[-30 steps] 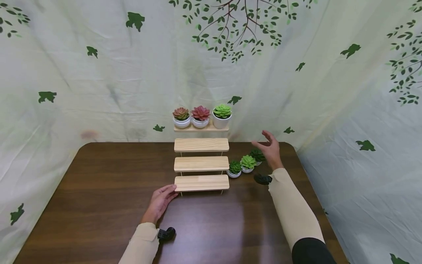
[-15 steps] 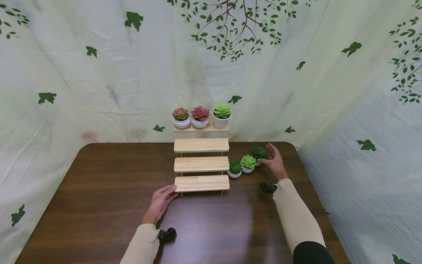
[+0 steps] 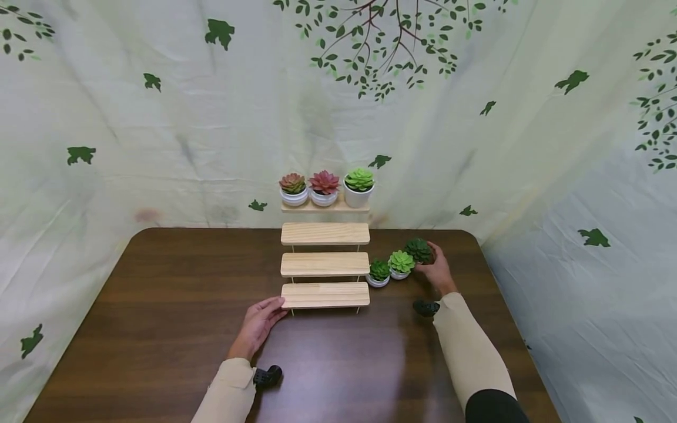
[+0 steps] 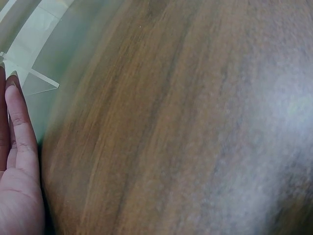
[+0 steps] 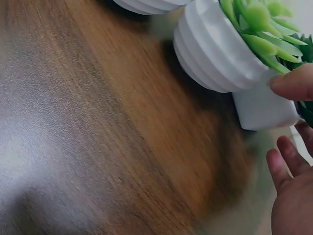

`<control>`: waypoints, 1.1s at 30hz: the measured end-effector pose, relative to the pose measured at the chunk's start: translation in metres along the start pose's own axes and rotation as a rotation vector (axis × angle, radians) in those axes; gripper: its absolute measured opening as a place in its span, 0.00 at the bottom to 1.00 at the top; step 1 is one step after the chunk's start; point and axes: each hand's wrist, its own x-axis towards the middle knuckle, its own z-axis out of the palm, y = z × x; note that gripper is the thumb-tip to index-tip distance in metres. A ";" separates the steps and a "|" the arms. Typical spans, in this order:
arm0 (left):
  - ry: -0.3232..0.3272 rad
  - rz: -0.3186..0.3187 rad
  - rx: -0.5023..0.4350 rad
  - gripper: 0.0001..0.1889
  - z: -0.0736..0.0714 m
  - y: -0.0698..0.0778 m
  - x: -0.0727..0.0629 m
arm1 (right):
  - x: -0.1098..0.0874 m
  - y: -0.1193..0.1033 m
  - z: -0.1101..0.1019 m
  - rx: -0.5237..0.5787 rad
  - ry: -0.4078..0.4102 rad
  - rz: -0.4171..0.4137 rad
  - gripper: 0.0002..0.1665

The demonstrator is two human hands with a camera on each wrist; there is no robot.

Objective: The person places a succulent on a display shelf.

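Observation:
My right hand (image 3: 436, 271) grips the dark green potted succulent (image 3: 418, 249), the farthest of three to the right of the stand. In the right wrist view its white pot (image 5: 264, 105) has the thumb at its upper edge and fingers on the other side. Beside it stand a light green succulent (image 3: 401, 261) and a mid-green one (image 3: 379, 269), both in white ribbed pots. My left hand (image 3: 256, 325) pinches the left end of the lowest step of the tiered wooden shelf (image 3: 325, 295). The left wrist view shows the left fingers (image 4: 22, 122) close to the shelf's thin leg.
On the top step (image 3: 325, 209) sit a reddish-green succulent (image 3: 293, 184), a pink one (image 3: 324, 183) and a bright green one (image 3: 359, 180). The brown table (image 3: 174, 294) ends at a leaf-printed curtain (image 3: 222, 129) behind.
My right hand has come down from above the far succulent to its right side and taken hold of it; the plant has shifted slightly. My left hand stays at the shelf.

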 end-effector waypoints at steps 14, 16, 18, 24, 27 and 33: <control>0.000 -0.005 -0.004 0.10 -0.003 0.001 -0.001 | -0.005 0.009 0.008 -0.019 0.161 -0.020 0.39; 0.006 -0.004 -0.007 0.10 -0.003 0.001 0.000 | -0.006 0.010 0.007 -0.015 0.168 -0.023 0.39; 0.004 -0.002 -0.007 0.10 -0.003 0.002 -0.001 | -0.006 0.012 0.007 -0.011 0.182 -0.022 0.39; 0.007 -0.004 -0.005 0.10 -0.002 0.001 -0.001 | -0.010 0.016 0.006 0.051 0.223 0.003 0.41; 0.003 -0.001 -0.002 0.10 -0.002 0.001 -0.001 | -0.013 0.018 0.005 0.098 0.231 0.025 0.41; -0.003 0.001 0.003 0.11 -0.001 0.001 -0.001 | -0.017 0.021 0.000 0.116 0.244 0.035 0.39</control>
